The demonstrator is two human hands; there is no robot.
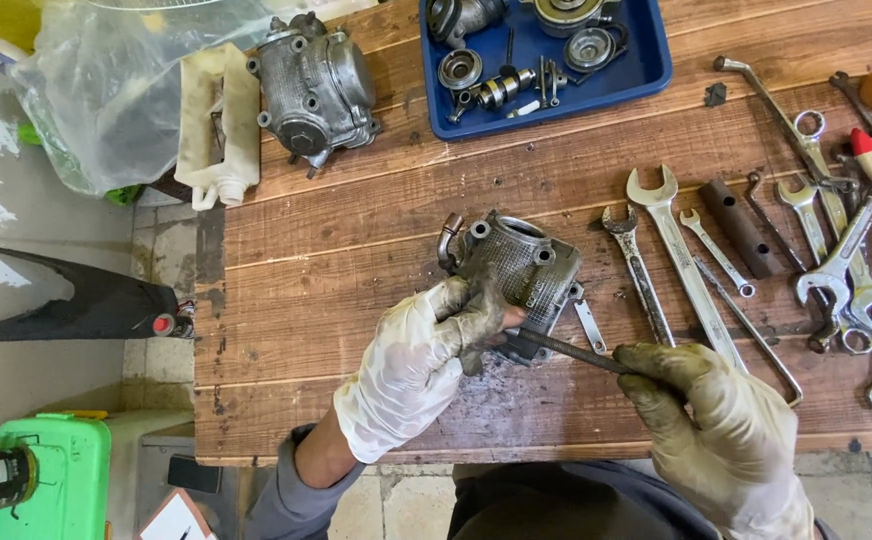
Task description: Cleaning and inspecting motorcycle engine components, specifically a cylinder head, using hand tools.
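A grey cast-metal engine part (521,265) lies near the middle of the wooden workbench (356,230). My left hand (421,360), in a dirty white glove, grips the part's near edge. My right hand (721,430), in a grimy glove, holds a thin dark metal tool (566,350). The tool's tip touches the lower side of the part, just by my left fingers.
Several wrenches (676,250) lie to the right of the part. A blue tray (646,65) with small engine pieces stands at the back. A second metal housing (316,85) and a plastic bag (126,90) sit at the back left. A green box (56,470) is on the floor.
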